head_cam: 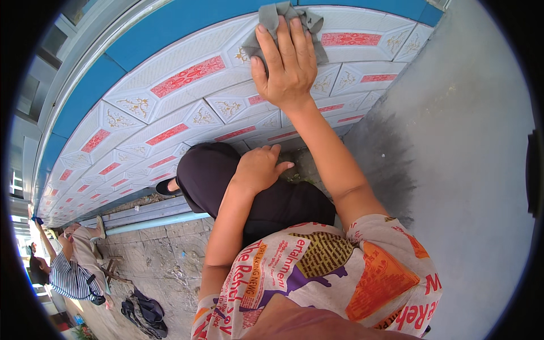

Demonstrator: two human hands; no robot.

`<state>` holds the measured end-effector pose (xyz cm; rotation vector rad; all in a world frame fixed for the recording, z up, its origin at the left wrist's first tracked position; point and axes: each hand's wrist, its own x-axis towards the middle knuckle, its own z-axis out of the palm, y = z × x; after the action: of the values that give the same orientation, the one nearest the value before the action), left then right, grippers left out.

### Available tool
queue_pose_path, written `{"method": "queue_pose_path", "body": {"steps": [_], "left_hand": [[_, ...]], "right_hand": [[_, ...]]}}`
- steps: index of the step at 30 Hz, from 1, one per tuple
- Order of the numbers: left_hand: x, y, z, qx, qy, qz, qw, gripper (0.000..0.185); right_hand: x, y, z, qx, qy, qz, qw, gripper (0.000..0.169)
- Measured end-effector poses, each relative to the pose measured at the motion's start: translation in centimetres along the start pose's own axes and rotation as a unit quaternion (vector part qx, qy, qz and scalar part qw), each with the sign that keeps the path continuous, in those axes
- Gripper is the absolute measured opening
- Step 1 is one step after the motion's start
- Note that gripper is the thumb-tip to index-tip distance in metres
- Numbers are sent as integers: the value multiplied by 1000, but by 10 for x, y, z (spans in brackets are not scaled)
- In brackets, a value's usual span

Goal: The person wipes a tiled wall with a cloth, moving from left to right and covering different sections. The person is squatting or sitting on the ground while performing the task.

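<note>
My right hand (289, 68) is pressed flat, fingers spread, over a folded grey cloth (315, 25) against the tiled wall (182, 106). The cloth lies on the upper row of white embossed tiles, its top edge overlapping the blue border tiles (170, 27). Red patterned panels and gold scrollwork decorate the white tiles. My left hand (260, 168) holds nothing and rests by my knee in dark trousers (208, 174), thumb apart from the fingers.
A grey concrete wall (467, 127) meets the tiles at right. Metal-framed windows (38, 85) run above the border. A light-blue pipe (157, 223) lies along the paved ground (170, 255). At far left another person (72, 272) reaches to the wall; a dark bundle (144, 312) lies nearby.
</note>
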<state>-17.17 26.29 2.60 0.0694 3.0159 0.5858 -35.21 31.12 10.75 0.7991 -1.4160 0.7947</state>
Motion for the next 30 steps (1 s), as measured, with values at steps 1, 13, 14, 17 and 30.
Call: {"method": "queue_pose_path", "body": {"steps": [1, 13, 14, 17, 30], "left_hand": [[3, -3, 0, -3, 15, -1, 1000, 54], [8, -1, -2, 13, -30, -13, 999, 53], [9, 1, -3, 12, -26, -16, 999, 53], [5, -1, 0, 2, 2, -11, 1000, 53], [5, 0, 0, 15, 11, 1, 1000, 52]], "right_hand": [[-14, 4, -2, -14, -13, 7, 1000, 42], [0, -7, -7, 26, -51, 24, 998, 51], [-1, 0, -8, 26, -43, 13, 999, 52], [-12, 18, -15, 64, -12, 4, 998, 58], [13, -7, 4, 77, -28, 0, 997, 53]]}}
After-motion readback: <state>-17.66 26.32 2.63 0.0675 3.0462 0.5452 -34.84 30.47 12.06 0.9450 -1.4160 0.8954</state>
